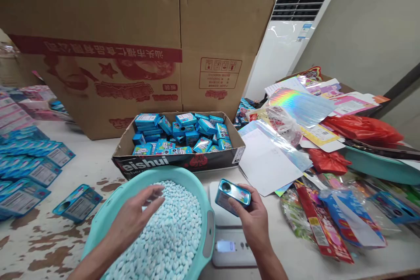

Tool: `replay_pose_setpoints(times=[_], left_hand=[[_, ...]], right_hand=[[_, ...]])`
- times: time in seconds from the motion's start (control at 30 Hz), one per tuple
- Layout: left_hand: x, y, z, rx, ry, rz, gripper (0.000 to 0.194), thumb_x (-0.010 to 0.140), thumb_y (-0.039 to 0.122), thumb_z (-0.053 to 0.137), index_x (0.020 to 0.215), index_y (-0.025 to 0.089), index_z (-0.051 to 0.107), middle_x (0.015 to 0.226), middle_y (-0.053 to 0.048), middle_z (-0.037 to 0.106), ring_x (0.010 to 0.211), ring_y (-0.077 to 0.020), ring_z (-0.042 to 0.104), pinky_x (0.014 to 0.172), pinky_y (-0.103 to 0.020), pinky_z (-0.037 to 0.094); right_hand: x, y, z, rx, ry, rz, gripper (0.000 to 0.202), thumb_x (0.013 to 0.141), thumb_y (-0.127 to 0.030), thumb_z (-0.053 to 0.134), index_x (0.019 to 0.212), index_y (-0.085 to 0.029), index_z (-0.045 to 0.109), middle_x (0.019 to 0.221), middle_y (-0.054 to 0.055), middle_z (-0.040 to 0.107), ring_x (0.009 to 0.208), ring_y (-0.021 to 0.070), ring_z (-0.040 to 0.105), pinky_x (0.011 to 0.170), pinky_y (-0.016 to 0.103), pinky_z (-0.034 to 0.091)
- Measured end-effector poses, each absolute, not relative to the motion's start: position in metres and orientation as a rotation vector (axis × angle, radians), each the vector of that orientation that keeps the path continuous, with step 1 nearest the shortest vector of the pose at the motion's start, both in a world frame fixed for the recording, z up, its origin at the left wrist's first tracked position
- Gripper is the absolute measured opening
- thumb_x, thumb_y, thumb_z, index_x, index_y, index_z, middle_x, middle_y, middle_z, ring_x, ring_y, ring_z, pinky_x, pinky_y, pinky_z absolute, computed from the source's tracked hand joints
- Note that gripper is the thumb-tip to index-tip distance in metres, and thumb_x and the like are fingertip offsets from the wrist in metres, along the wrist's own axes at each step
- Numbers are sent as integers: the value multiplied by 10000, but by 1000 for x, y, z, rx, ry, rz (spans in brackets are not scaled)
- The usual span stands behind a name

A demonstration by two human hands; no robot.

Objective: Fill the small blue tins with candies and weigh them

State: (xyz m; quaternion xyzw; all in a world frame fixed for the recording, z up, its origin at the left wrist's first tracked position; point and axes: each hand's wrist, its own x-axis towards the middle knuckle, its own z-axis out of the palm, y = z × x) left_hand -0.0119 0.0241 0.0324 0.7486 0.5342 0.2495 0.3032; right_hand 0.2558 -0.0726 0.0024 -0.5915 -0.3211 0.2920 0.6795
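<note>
Nearest: left hand [136, 211] over the tub [193, 180], open, fingers loosely bent and parted, pointing right and away; no box in it. Can't tell if touching the pellets [177, 214] heaped below, fingertips' undersides hidden. Just right of the tub, scale [234, 259] on the worktop [98, 153], with lit display [225, 246] at near end.

Right hand [257, 216] right of the tub, grasping box [233, 192] by its right end, thumb on the near side, fingers wrapped behind. In view above the scale's far part; contact can't be told. Box off to the right of the left hand's fingertips, well apart; round hole at the end toward the tub, facing up. Long axis roughly crosswise, right end angled a bit nearer. Wrist below the box, forearm coming up from the near edge.

Left of the tub: loose box [78, 203], hole also showing, then box rows [42, 170]. Right of the tub, past the scale: wrappers [351, 218], sheets [265, 162]. Behind the tub: tray [213, 162] full of jumbled boxes [187, 131], then big carton [131, 22]. Farthest, behind and right: air conditioner [278, 39].
</note>
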Motion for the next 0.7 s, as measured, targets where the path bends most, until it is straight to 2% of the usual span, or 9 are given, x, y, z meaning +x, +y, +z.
replay_pose_setpoints(times=[0.1, 0.2, 0.33, 0.43, 0.57, 0.63, 0.7], left_hand=[[10, 54, 66, 2051, 1414, 749, 369, 788, 534, 479, 962, 251, 640, 997, -36, 692, 909, -228, 630, 824, -311, 480], [39, 95, 82, 2207, 1341, 670, 352, 821, 478, 431, 989, 235, 623, 1008, -40, 682, 944, -225, 612, 852, -313, 459], [78, 152, 72, 2406, 1296, 314, 409, 858, 389, 382, 1177, 205, 559, 1236, -71, 601, 1133, -238, 543, 950, -325, 412], [98, 192, 57, 2398, 1241, 30, 482, 753, 353, 548, 1211, 205, 565, 1307, -88, 568, 1187, -271, 521, 957, -331, 416], [106, 231, 40, 2288, 1160, -289, 630, 535, 289, 716, 1154, 224, 622, 1272, -82, 608, 1119, -289, 579, 863, -305, 480], [104, 242, 32, 2234, 1180, -347, 717, 478, 287, 743, 1180, 222, 608, 1288, -110, 594, 1095, -318, 590, 819, -334, 503], [99, 250, 26, 2187, 1220, -359, 777, 467, 352, 752, 1214, 214, 584, 1255, -141, 609, 1022, -337, 622, 740, -361, 524]], right_hand=[[270, -69, -24, -1408, -652, 631, 465, 584, -428, 790, 942, -197, 604, 842, 45, 673, 761, 221, 632, 682, 336, 545], [275, -68, -43, -1433, -624, 618, 480, 578, -441, 787, 945, -192, 602, 823, 41, 668, 748, 220, 630, 687, 347, 544], [274, -68, -55, -1419, -657, 588, 435, 620, -420, 764, 952, -194, 597, 859, 41, 662, 776, 222, 631, 718, 360, 539], [277, -67, -59, -1426, -712, 589, 401, 652, -390, 746, 970, -196, 600, 942, 59, 660, 869, 242, 630, 785, 390, 527], [285, -74, -62, -1403, -747, 500, 559, 630, -368, 765, 1122, -201, 558, 1235, 117, 575, 1171, 293, 519, 988, 469, 413], [291, -83, -64, -1386, -716, 455, 592, 658, -397, 749, 1171, -203, 525, 1291, 138, 533, 1214, 296, 486, 999, 487, 402], [296, -94, -64, -1397, -664, 438, 540, 700, -424, 718, 1155, -201, 531, 1255, 148, 553, 1174, 292, 519, 962, 487, 437]])
